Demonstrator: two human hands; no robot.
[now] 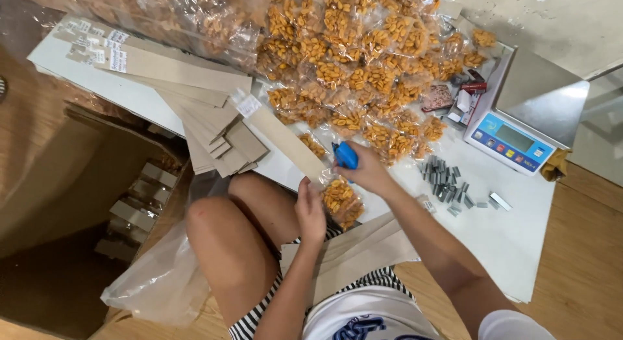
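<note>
My right hand (368, 171) grips a blue stapler (345, 155) pressed against the end of a long grey cardboard strip (285, 138). My left hand (310, 213) pinches the strip's near end where a small clear packet of orange snacks (342, 200) hangs below it. Both hands work just above my bare knees, at the near edge of a white board (513, 236).
A large heap of clear snack packets (363, 61) covers the far board. A fan of cardboard strips (195, 100) lies at the left. Staple bars (444, 177) and a digital scale (519, 113) sit at the right. An open cardboard box (97, 197) stands at the left.
</note>
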